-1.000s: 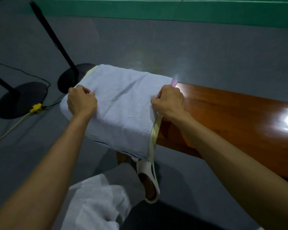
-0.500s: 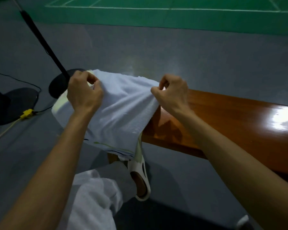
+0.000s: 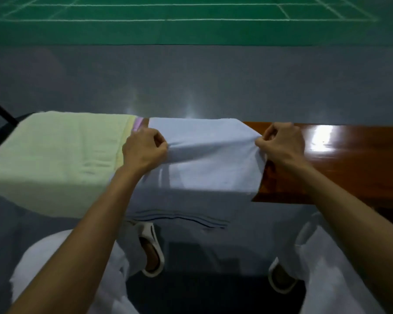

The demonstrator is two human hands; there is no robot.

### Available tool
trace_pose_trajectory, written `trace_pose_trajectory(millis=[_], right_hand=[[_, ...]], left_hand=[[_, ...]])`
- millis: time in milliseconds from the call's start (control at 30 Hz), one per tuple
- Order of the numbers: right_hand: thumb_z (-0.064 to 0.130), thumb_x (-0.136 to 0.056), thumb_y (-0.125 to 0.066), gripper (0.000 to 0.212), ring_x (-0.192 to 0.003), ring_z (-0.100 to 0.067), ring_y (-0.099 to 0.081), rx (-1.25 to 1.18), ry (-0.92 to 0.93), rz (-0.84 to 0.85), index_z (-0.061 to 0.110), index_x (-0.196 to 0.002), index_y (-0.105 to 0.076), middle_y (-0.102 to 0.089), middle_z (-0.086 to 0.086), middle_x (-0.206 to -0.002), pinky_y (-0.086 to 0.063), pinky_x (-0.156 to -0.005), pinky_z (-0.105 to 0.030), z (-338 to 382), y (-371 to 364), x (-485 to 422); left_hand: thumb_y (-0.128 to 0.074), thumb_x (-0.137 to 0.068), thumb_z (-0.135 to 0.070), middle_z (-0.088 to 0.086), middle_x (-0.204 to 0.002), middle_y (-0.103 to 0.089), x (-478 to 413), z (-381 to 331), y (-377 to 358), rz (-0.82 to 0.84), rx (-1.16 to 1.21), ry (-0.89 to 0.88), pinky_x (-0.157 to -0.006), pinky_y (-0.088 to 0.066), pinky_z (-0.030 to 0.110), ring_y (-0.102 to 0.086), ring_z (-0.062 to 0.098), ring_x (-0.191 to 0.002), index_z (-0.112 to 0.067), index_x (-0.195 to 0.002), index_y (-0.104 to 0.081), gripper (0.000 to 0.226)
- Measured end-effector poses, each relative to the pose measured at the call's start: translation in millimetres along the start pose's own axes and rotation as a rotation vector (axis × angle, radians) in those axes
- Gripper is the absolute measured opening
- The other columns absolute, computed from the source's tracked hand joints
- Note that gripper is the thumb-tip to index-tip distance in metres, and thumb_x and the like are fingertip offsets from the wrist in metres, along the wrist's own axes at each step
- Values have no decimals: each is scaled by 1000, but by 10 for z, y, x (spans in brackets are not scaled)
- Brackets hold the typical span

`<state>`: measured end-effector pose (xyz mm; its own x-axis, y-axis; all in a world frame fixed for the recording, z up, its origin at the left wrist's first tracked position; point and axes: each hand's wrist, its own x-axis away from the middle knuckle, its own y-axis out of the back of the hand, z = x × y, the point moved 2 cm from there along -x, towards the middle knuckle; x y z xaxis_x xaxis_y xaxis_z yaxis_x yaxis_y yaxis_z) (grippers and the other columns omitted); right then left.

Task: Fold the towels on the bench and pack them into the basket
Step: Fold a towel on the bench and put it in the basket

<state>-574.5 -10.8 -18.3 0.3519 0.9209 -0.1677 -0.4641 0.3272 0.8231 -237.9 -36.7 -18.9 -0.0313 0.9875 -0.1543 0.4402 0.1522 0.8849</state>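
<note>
A pale blue towel (image 3: 204, 159) lies across the glossy brown wooden bench (image 3: 340, 164), its near end hanging over the front edge. My left hand (image 3: 143, 148) pinches its left side and my right hand (image 3: 281, 143) pinches its right side, stretching the cloth between them. Left of it a pale yellow-green towel (image 3: 55, 159) covers the bench end, with a thin pink and purple edge (image 3: 137, 124) showing beside my left hand. No basket is in view.
A black stand pole and its round base (image 3: 0, 114) are at the far left on the grey floor. A green court with white lines (image 3: 191, 19) lies beyond. My white trousers and white slippers (image 3: 152, 250) are below the bench.
I lifted the blue towel off the pile and shifted it right along the bench, uncovering the yellow-green towel beneath. The view has swung right, so the stands have mostly left the frame.
</note>
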Motion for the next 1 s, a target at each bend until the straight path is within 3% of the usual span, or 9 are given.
trace_pose_trajectory(millis=[67,133,267,400,500,600,733,867,1000], right_hand=[[32,-75,-77,20,-74,-24,-67,13,-11,-35,27,-65,-61,-67,1,-73,-57,-69,-37,-211,109,-30],[27,-80,-77,14,-73,-22,-63,23,-5,-58,21,-73,-67,-64,0,-74,-46,-62,-22,-388,191,-88],[26,-85,-76,12,-72,-18,-58,60,5,-69,15,-82,-71,-67,-4,-79,-30,-55,-14,-631,303,-127],[25,-84,-78,13,-72,-17,-61,-5,48,30,18,-79,-69,-67,0,-79,-40,-57,-17,-761,298,-143],[22,-85,-78,12,-79,-16,-63,-117,76,128,18,-82,-68,-65,1,-88,-53,-68,-23,-767,272,-169],[17,-88,-76,13,-95,-18,-63,-171,89,195,18,-92,-63,-66,-2,-109,-57,-84,-31,-742,241,-206],[18,-87,-75,43,-118,-23,-58,-219,113,305,22,-122,-50,-58,-5,-133,-54,-99,-40,-658,184,-226],[29,-81,-74,69,-126,-29,-54,-158,143,351,29,-141,-38,-52,-11,-143,-51,-105,-46,-524,107,-253],[32,-80,-74,76,-121,-32,-55,-75,168,350,34,-144,-33,-51,-14,-139,-51,-102,-50,-417,2,-277]], left_hand=[[-69,-87,-28,-3,-83,-71,20,-141,-165,126,28,-46,-69,-49,29,-65,19,-78,-20,-85,-77,11],[-70,-86,-25,-5,-77,-69,30,-277,-288,237,52,-73,-64,-52,27,-62,11,-72,-18,-85,-78,11],[-69,-82,-21,-4,-73,-70,65,-535,-441,319,21,-106,-64,-58,29,-64,13,-71,-18,-78,-79,11],[-67,-85,-24,-1,-73,-70,95,-592,-506,379,-74,-118,-56,-43,22,-64,17,-71,-18,-77,-77,15],[-68,-92,-31,-3,-78,-67,102,-547,-520,378,-51,-110,-59,-45,22,-64,16,-75,-19,-84,-73,16],[-65,-97,-43,-4,-91,-68,96,-513,-559,238,-24,-117,-72,-53,29,-64,16,-81,-24,-105,-64,21],[-55,-103,-44,0,-103,-68,83,-460,-594,182,-40,-134,-73,-45,28,-61,16,-85,-32,-136,-50,36],[-55,-102,-45,-2,-99,-57,42,-319,-519,142,-93,-119,-71,-44,30,-56,16,-83,-33,-131,-50,32],[-61,-97,-45,-1,-98,-59,3,-183,-483,158,-90,-90,-74,-51,32,-60,19,-83,-34,-127,-50,33]])
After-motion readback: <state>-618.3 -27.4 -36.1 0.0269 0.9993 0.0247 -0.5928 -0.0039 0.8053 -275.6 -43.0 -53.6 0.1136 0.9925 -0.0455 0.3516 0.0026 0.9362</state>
